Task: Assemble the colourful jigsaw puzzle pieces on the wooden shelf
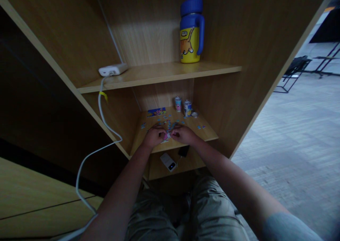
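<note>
Both my hands are over the middle shelf, near its front edge, fingertips almost meeting. My left hand (155,136) is closed in a pinch at the left side of a small patch of pink and white jigsaw puzzle pieces (168,135). At the patch's right side, my right hand (183,134) is also pinched closed; the small pieces at its fingertips are partly hidden. Loose blue jigsaw pieces (166,122) lie scattered behind my hands. A few more pieces (201,127) lie to the right, and some (143,125) to the left.
At the back of this shelf are a colourful picture card (156,112), two small printed cans (177,104) (187,108) and a round lid (194,114). Above stand a blue-yellow bottle (190,32) and a white adapter (113,70) with a hanging cable (100,106). Below lies a white power bank (168,161).
</note>
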{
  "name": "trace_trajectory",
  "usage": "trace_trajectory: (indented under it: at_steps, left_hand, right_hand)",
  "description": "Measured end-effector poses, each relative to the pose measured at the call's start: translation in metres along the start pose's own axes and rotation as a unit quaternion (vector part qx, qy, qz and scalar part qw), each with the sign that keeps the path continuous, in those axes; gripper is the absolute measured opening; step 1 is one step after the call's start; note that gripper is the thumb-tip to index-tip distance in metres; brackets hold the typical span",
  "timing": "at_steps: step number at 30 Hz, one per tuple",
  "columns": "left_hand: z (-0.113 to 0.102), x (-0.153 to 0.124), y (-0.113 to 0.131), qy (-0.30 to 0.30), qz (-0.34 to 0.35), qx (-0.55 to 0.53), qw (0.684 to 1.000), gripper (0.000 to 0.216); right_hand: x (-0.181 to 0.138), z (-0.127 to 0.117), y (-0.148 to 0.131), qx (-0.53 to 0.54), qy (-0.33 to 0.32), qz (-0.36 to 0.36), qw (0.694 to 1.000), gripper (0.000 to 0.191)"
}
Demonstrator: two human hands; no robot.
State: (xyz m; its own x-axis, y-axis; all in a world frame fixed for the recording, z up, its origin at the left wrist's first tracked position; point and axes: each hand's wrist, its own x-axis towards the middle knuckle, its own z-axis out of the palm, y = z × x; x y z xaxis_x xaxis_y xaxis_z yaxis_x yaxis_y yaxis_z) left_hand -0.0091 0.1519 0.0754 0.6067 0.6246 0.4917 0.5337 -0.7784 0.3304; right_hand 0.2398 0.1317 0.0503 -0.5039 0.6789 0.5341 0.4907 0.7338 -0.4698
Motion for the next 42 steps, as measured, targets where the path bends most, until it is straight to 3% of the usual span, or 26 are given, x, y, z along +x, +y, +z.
trace_trajectory:
  at_steps: [4,11,19,42]
  left_hand:
    - [0.000,0.000,0.000,-0.008,-0.002,0.006,1.000,0.029]
    - [-0.001,0.000,0.001,-0.001,-0.014,0.003,1.000,0.028]
    - [-0.003,0.000,0.004,-0.009,-0.012,0.006,1.000,0.027]
    - [0.000,0.000,0.000,-0.004,-0.007,0.016,1.000,0.027]
  right_hand:
    - [-0.001,-0.001,0.000,0.013,-0.004,-0.017,1.000,0.010]
    - [-0.002,-0.003,-0.001,-0.011,0.038,0.043,0.998,0.014]
    - [-0.004,-0.004,-0.006,-0.033,0.004,-0.015,0.999,0.019]
    - [-0.004,-0.005,-0.015,-0.113,-0.020,-0.056,0.992,0.025]
